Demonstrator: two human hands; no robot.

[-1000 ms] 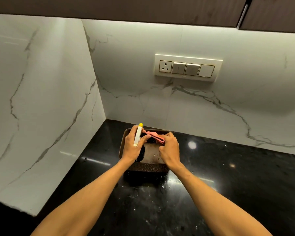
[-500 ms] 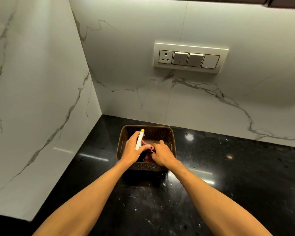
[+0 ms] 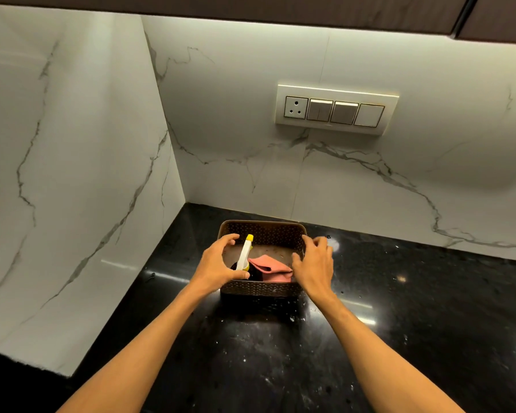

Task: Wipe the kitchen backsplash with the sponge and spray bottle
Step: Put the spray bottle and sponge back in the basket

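Observation:
A brown woven basket (image 3: pixel 262 289) stands on the black counter near the corner of the white marble backsplash (image 3: pixel 251 129). Inside it, a spray bottle (image 3: pixel 245 254) with a white and yellow head leans at the left, and a pink sponge (image 3: pixel 271 268) lies beside it. My left hand (image 3: pixel 216 263) hovers over the basket's left rim with its fingers loosely curved and its thumb close to the bottle. My right hand (image 3: pixel 313 263) is at the basket's right rim with relaxed fingers and holds nothing.
A switch plate with a socket (image 3: pixel 335 110) is mounted on the back wall above the basket. Dark cabinets (image 3: pixel 280 7) hang overhead. A marble side wall (image 3: pixel 72 174) closes the left. The black counter (image 3: pixel 414 308) extends to the right and toward me.
Both hands lowered the spray bottle and the pink sponge into the basket, let them go and moved apart to the basket's sides.

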